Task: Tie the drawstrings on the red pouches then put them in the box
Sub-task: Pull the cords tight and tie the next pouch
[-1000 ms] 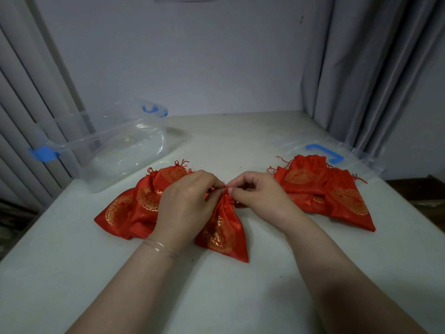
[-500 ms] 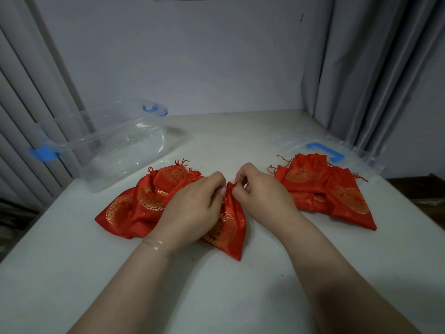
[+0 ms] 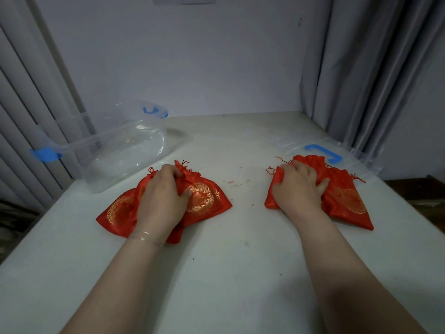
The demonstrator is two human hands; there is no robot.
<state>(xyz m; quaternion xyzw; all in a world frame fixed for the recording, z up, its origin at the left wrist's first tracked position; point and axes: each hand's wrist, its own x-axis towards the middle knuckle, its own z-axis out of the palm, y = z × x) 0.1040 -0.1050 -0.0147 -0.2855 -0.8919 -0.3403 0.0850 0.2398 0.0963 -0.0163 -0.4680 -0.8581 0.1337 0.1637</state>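
Note:
Two heaps of red pouches with gold round patterns lie on the white table. My left hand (image 3: 163, 196) is on the left heap (image 3: 203, 200), fingers curled into the bunched fabric near the drawstring tops. My right hand (image 3: 298, 186) lies on the right heap (image 3: 346, 201) and grips the leftmost pouch there, whose cloth bunches up at my thumb. Loose red drawstring ends stick out at the top of both heaps. The clear plastic box (image 3: 115, 150) with blue latches stands at the back left, open, with nothing in it.
The box's clear lid (image 3: 322, 150) with a blue handle lies flat behind the right heap. Grey curtains hang on both sides and a wall closes the back. Small red thread scraps (image 3: 231, 182) dot the table between the heaps.
My hands parted from the pouch they held together in the middle. The left hand carried it onto the left heap, and the right hand moved right onto the other heap.

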